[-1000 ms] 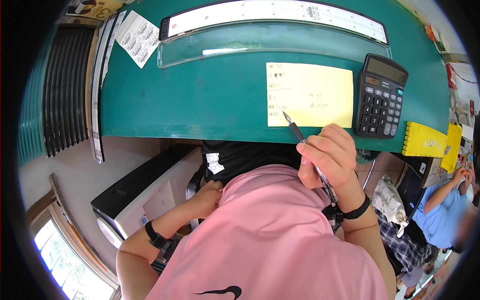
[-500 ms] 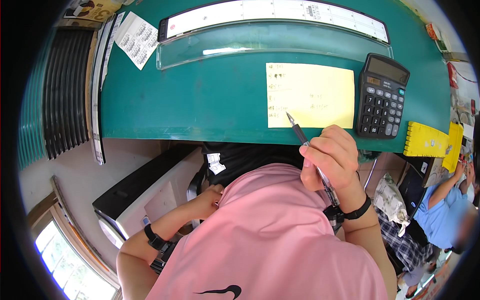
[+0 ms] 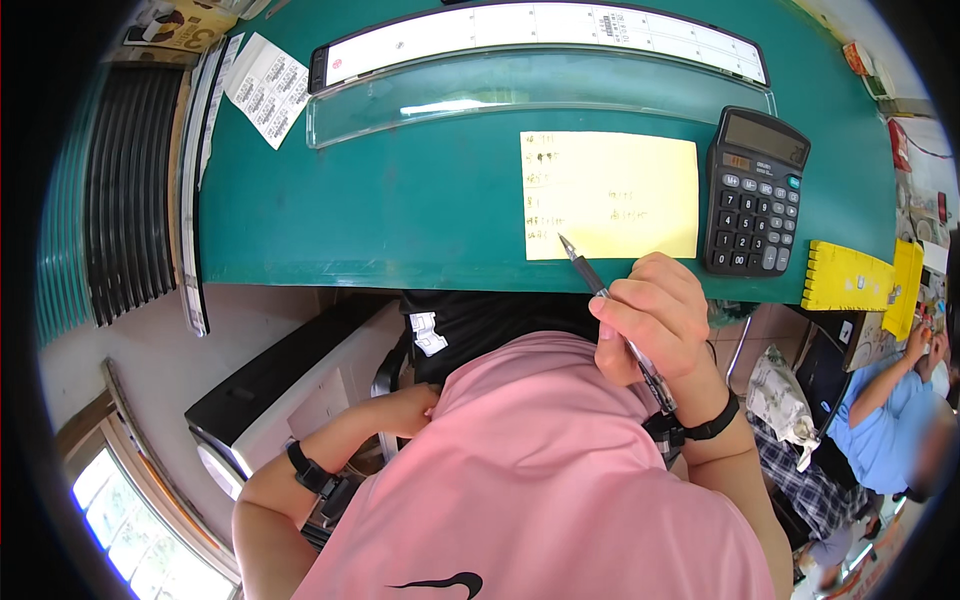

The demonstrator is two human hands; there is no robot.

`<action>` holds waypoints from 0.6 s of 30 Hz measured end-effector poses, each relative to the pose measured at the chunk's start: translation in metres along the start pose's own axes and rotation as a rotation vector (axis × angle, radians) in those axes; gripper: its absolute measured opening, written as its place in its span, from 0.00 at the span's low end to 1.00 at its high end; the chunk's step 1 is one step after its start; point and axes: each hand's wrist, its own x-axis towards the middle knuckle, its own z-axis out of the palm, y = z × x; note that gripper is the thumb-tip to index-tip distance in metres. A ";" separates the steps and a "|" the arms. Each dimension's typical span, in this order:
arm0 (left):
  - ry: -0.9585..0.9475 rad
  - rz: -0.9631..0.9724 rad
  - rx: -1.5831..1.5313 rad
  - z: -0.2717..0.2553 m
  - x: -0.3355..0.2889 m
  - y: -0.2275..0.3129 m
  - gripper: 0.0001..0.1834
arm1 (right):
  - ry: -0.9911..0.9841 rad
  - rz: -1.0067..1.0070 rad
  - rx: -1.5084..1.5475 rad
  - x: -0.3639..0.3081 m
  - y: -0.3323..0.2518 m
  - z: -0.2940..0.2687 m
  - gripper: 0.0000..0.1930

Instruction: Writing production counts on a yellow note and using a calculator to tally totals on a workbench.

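My right hand is closed around a dark pen with a clear lower barrel, the writing tip angled up and left. That tip is over the lower left part of a yellow sheet of paper, beside the lowest handwritten line; whether it touches cannot be made out. Just right of the sheet lies a black calculator. My left hand rests against the pink shirt at my waist, its fingers mostly hidden by the fabric.
Across the green table lies a long white panel in a dark frame, with a clear plastic strip before it. A sheet of labels is at left, yellow toothed plastic pieces at right. Another person in blue sits far right.
The pen tip has moved slightly down the sheet, from the end of one written line to the one below. The view has shifted a little. My left hand stays at my waist.
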 end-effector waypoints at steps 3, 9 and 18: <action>-0.001 0.100 -0.115 -0.001 0.002 -0.006 0.18 | -0.014 -0.007 0.002 0.002 -0.001 0.000 0.12; 0.115 0.049 -0.260 0.007 0.001 0.012 0.20 | -0.031 -0.006 -0.026 0.002 0.000 0.002 0.13; 0.045 0.025 0.011 -0.002 0.008 -0.005 0.23 | -0.052 0.010 -0.032 0.004 0.000 0.001 0.19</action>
